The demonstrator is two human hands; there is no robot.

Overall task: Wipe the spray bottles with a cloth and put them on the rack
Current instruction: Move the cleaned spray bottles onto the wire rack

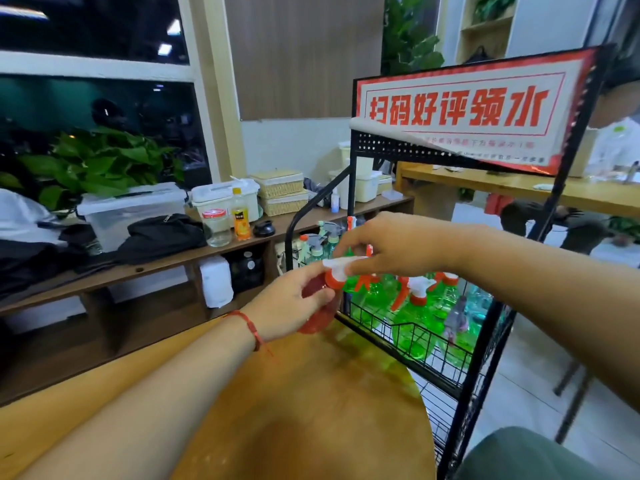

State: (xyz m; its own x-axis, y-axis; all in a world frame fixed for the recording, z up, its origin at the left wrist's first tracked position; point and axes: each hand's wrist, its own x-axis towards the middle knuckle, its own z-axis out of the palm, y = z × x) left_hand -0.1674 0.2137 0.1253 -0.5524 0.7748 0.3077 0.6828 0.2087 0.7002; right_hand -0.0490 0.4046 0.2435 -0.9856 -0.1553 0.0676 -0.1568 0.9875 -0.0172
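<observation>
Round wooden table point(311, 410) is butting up against the black wire rack point(352, 174), with green bottles point(415, 317) already crowding its basket. Best bet: be keeping the body grip firm while working round collar and trigger, since no cloth is clearly showing. Left hand point(287, 306) is gripping the red spray bottle point(317, 323) round its body over the table, just beside the rack's near corner. Right hand point(391, 247) is pinching its white spray head point(337, 266) from above.

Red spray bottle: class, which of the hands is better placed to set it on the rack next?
Probably left: the left hand grips the red bottle beside the rack; the right hand only pinches its white spray head.
</observation>
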